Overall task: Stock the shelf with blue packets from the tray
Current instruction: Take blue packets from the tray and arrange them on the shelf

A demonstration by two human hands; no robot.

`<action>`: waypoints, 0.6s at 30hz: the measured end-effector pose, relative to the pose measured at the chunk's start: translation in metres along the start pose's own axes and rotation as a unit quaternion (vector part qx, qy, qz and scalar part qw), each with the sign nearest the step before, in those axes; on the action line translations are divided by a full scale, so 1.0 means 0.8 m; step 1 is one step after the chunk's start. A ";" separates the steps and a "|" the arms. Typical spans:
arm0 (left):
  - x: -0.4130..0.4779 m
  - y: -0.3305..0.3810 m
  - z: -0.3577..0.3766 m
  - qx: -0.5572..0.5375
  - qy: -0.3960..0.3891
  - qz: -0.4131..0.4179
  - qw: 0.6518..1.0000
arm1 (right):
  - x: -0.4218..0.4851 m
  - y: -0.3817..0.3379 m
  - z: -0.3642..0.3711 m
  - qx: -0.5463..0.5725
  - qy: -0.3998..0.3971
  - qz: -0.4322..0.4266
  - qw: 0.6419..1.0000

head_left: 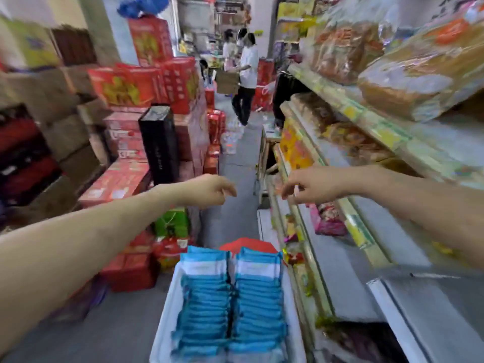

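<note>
Neither hand gripped anything in the head view. Left hand (209,191) hung mid-frame over the aisle, fingers loosely curled, nothing in them. Right hand (311,186) reached toward the shelf (353,218) at mid right, fingers relaxed and drooping, close to the front rail; contact could not be told through the blur.

Blue packets (207,297) stood on edge in two tight rows inside a white tray (167,310) at lower centre, below both hands and well apart from them. Tray sat just beside the shelf unit's lower tiers.

Surface and room: narrow shop aisle, grey floor (235,166) running up the centre of the frame. Shelf boards on the right were pale grey with yellow-green price rails.

Around: a pink packet (327,221) lay on the tier under the right hand. Clear-wrapped brown baked goods (419,79) filled the upper right tier. Red gift boxes (125,87) were stacked along the left, with a tall black box (159,142) upright among them and a green box (171,221) lower down under the left forearm. Brown cartons (65,142) were piled at far left. People (247,64) stood at the far end of the aisle, upper centre, one holding a cardboard box.
</note>
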State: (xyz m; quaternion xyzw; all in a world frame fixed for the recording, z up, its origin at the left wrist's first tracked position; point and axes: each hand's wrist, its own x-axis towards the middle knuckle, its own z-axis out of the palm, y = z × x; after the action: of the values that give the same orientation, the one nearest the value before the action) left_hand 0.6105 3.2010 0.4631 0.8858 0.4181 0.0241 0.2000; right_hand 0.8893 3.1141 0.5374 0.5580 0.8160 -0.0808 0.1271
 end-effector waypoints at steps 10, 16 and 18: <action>-0.092 -0.109 0.183 0.017 -0.110 -0.024 0.994 | 0.076 -0.051 0.232 0.093 -0.106 -0.065 0.988; -0.094 -0.122 0.201 0.092 -0.081 0.000 0.992 | 0.072 -0.048 0.280 0.099 -0.027 -0.055 0.993; -0.092 -0.119 0.202 0.092 -0.086 0.009 0.992 | 0.074 -0.049 0.282 0.093 -0.015 -0.050 0.994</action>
State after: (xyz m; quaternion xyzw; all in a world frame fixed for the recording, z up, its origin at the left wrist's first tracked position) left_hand 0.5270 3.1464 0.2880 0.9028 0.3921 -0.0889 0.1526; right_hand 0.8585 3.0905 0.3042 0.5244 0.8301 -0.1709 0.0825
